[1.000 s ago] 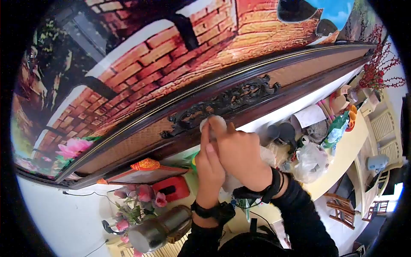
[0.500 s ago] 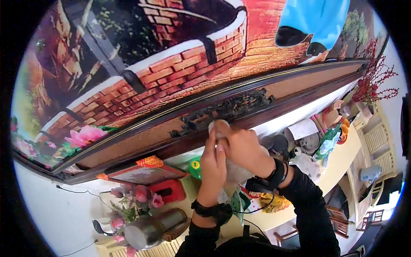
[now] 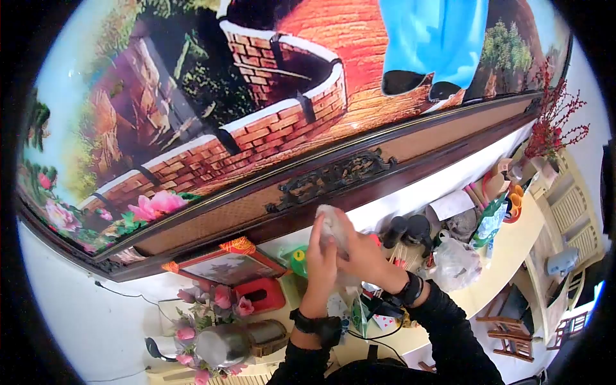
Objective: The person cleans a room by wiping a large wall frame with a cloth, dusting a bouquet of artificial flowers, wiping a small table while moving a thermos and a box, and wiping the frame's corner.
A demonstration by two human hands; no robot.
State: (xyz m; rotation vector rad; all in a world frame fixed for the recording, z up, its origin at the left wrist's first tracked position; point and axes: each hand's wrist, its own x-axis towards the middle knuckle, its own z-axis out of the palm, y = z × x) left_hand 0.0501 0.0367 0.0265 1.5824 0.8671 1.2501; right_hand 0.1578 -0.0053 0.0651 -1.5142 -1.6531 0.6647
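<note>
A whitish cloth point(image 3: 333, 230) is bunched between my two hands, just below the dark lower rail of a large framed picture point(image 3: 276, 135). My left hand point(image 3: 321, 260) has its fingers pressed against the cloth from the left. On the other side, my right hand point(image 3: 360, 253) grips the same cloth. Black carved ornament point(image 3: 333, 178) runs along the brown panel of the frame, above my fingertips. Part of the cloth is hidden behind my hands.
Below the frame, a cream table point(image 3: 471, 298) bears a clear plastic bag point(image 3: 455, 263), dark cups point(image 3: 410, 231) and a red box point(image 3: 262, 295). A metal flask point(image 3: 224, 345) stands by pink flowers point(image 3: 221, 296). Wooden chairs point(image 3: 513, 337) are at the right.
Both hands have moved down off the carved ornament with the cloth, to below the frame's lower rail. The view has shifted, and more of the picture shows.
</note>
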